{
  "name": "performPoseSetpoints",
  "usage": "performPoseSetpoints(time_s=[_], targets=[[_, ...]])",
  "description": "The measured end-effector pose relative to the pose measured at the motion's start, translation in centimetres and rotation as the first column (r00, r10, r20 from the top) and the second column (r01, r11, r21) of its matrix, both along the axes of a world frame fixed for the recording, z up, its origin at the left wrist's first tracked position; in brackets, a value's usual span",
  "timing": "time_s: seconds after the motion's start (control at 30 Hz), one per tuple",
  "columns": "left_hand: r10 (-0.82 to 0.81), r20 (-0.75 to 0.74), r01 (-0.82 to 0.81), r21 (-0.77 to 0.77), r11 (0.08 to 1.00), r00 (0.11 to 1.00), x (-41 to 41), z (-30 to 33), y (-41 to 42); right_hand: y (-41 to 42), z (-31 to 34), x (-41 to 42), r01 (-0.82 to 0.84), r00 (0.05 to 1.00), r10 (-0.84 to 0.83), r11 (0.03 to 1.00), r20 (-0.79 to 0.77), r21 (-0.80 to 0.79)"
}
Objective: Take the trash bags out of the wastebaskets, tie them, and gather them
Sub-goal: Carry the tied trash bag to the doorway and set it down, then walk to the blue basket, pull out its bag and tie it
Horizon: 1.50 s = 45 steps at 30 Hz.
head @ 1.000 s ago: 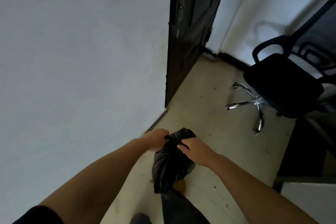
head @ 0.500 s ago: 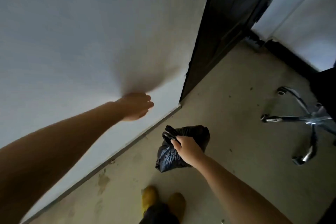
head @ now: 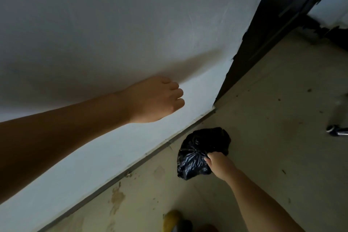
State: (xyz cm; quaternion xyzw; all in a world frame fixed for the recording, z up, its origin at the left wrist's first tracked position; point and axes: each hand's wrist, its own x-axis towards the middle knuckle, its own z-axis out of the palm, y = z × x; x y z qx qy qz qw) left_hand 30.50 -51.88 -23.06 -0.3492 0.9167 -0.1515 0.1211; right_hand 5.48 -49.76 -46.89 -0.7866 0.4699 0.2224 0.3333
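Down to one-handed work now. Gone from the bag's neck: the left hand [head: 156, 100], which a second ago shared the knotting with the right. Half a second ago already out toward the white painted wall [head: 113, 24]; now out there still, fingers curled under, holding nothing visible. Touching the wall or just short of it: cannot tell, though a soft shadow sits right above the knuckles.

Lower than before: the small black crinkled plastic trash bag [head: 199, 154], carried chest-high a second ago, now down close to the pale stained concrete floor [head: 273, 156], just beside the grey strip at the wall's foot. Resting on the floor or hanging just above it: not clear. Gripped at its gathered neck by the right hand [head: 219, 164], fingers curled round the twisted plastic, bulk of the bag bulging away to the left and beyond.

Reading for the task: tying probably finished for this bag, neck bunched tight, and the step in hand probably the setting down at a gathering spot by the wall, left hand perhaps out for balance during the bend.

Counted: one trash bag. Two hands, one gripping, one free. No wastebasket in view. One dark door frame [head: 273, 24] at upper right. One chrome chair castor leg [head: 337, 131] at the right edge. One yellow shoe tip [head: 172, 220] plain at the bottom edge, a second shape beside it too dark to call.
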Motion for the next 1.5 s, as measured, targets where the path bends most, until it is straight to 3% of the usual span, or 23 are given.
performPoseSetpoints(time_s=[0.2, 0.3, 0.4, 0.5, 0.63, 0.8, 0.9, 1.03, 1.17, 1.37, 1.5], targets=[[0.124, 0.015, -0.125, 0.19, 0.974, 0.992, -0.9, 1.3, 0.5, -0.7, 6.5, -0.1, -0.022, 1.0, 0.021, 0.998, 0.013, 0.054], [0.322, 0.181, -0.366, 0.346, 0.864, 0.929, -2.1, 3.7, 0.9, -1.0, 13.7, -0.6, -0.101, 0.995, 0.1, 0.994, 0.023, 0.047], [0.44, 0.181, -0.471, 0.465, 0.75, 0.879, -3.4, 7.7, 1.7, -1.3, 21.8, -0.7, -0.169, 0.986, 0.169, 0.985, 0.0, 0.025], [0.604, 0.128, -0.552, 0.583, 0.596, 0.787, -4.4, 12.3, 4.1, -0.9, 29.5, -0.5, -0.236, 0.972, 0.236, 0.972, -0.008, -0.016], [0.758, 0.028, -0.587, 0.651, 0.481, 0.651, -4.6, 17.9, 8.7, 1.0, 37.9, 0.3, -0.278, 0.96, 0.279, 0.956, -0.005, -0.088], [0.89, -0.076, -0.627, 0.682, 0.376, 0.45, -3.7, 21.4, 14.5, 4.6, 43.7, 2.7, -0.29, 0.956, 0.288, 0.92, -0.046, -0.265], [0.948, -0.097, -0.653, 0.703, 0.281, 0.304, -2.6, 22.3, 18.5, 6.5, 45.5, 4.8, -0.397, 0.917, 0.388, 0.856, -0.095, -0.332], [0.991, -0.112, -0.689, 0.713, 0.127, 0.067, -1.2, 23.1, 24.9, 8.6, 47.4, 9.1, -0.613, 0.787, 0.598, 0.732, -0.151, -0.296], [0.967, -0.102, -0.685, 0.723, -0.09, -0.235, -0.9, 23.4, 33.0, 13.4, 47.7, 14.0, -0.787, 0.602, 0.785, 0.553, -0.145, -0.272], [0.803, -0.056, -0.582, 0.72, -0.379, -0.593, -3.1, 23.1, 48.3, 25.2, 46.7, 19.8, -0.947, 0.28, 0.949, 0.248, -0.146, -0.205], [0.641, -0.014, -0.461, 0.707, -0.537, -0.768, -5.7, 23.3, 58.5, 34.9, 47.0, 22.0, -0.983, 0.057, 0.987, 0.03, -0.149, -0.181]])
